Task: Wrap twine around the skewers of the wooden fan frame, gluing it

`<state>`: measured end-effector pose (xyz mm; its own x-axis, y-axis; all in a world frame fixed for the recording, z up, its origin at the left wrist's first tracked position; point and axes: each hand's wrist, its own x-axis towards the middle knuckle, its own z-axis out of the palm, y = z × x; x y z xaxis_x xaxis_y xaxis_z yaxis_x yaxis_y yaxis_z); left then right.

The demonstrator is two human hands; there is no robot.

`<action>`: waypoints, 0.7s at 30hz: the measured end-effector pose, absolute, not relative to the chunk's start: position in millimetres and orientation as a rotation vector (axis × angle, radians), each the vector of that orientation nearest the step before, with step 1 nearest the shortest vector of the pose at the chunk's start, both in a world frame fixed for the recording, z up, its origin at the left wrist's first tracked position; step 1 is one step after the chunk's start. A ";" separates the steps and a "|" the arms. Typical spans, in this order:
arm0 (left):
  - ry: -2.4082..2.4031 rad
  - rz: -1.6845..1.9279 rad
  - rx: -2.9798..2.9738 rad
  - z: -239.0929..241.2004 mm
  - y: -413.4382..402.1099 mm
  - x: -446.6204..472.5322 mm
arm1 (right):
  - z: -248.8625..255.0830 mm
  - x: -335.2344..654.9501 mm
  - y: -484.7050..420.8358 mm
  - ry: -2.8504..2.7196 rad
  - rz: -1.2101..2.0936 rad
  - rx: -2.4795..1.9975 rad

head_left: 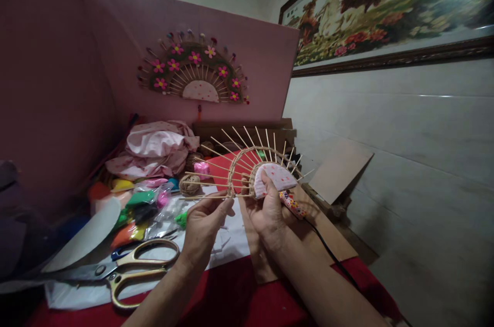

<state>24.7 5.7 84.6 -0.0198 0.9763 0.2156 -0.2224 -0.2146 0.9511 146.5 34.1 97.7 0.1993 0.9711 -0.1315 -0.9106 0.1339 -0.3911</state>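
Note:
A half-round fan frame of thin wooden sticks (pixel 222 151) is held up above the table. Its centre is a half disc covered in white cloth with red dots (pixel 278 177), and a band of brown twine (pixel 236 162) is woven through the sticks in an arc. My right hand (pixel 268 214) grips the half disc, thumb on its front face and fingers behind, partly hidden. At the lower left end of the twine band, my left hand (pixel 208 221) pinches the twine between thumb and fingertips, beside the lowest stick.
Large gold-handled scissors (pixel 127 270) lie at the left, near bags of coloured clay (pixel 141 209). A twine ball (pixel 190 184) and crumpled pink cloth (pixel 154 147) sit behind. A flower-patterned tool with a black cord (pixel 293 205) rests on brown cardboard (pixel 328 234). A finished flowered fan (pixel 196 70) hangs behind.

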 end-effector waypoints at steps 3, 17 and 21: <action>0.919 1.498 1.189 83.3 5.6 24.4 | 95.9 145.7 35.4 -0.162 1.354 -0.414; 0.901 1.427 1.133 81.6 7.7 25.3 | 93.2 146.0 37.8 -0.174 1.326 -0.457; 0.860 1.453 1.056 82.3 10.4 24.8 | 93.8 144.1 37.3 -0.250 1.336 -0.365</action>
